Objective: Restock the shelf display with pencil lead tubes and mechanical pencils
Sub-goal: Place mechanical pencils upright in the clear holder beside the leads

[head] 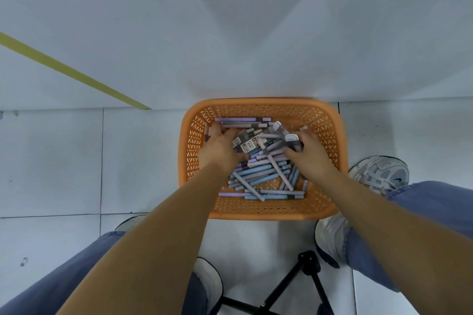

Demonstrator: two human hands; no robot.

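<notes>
An orange lattice basket (pixel 263 208) stands on the floor between my feet. It holds several loose mechanical pencils (pixel 258 174) in blue, lilac and grey. On top of the heap lie clear pencil lead tubes (pixel 249 143) with a red and white label. My left hand (pixel 221 148) reaches into the left of the basket, fingers curled round the labelled tubes. My right hand (pixel 308 152) grips a clear tube with a white cap (pixel 290 137) at the right of the heap. The fingertips of both hands are hidden among the items.
The basket sits against the base of a white wall or shelf panel (pixel 230 46) with a yellow tape strip (pixel 69 70). White sneakers (pixel 381 174) and my jeans-clad knees flank the basket. A black tripod (pixel 294 281) stands on the tiled floor behind it.
</notes>
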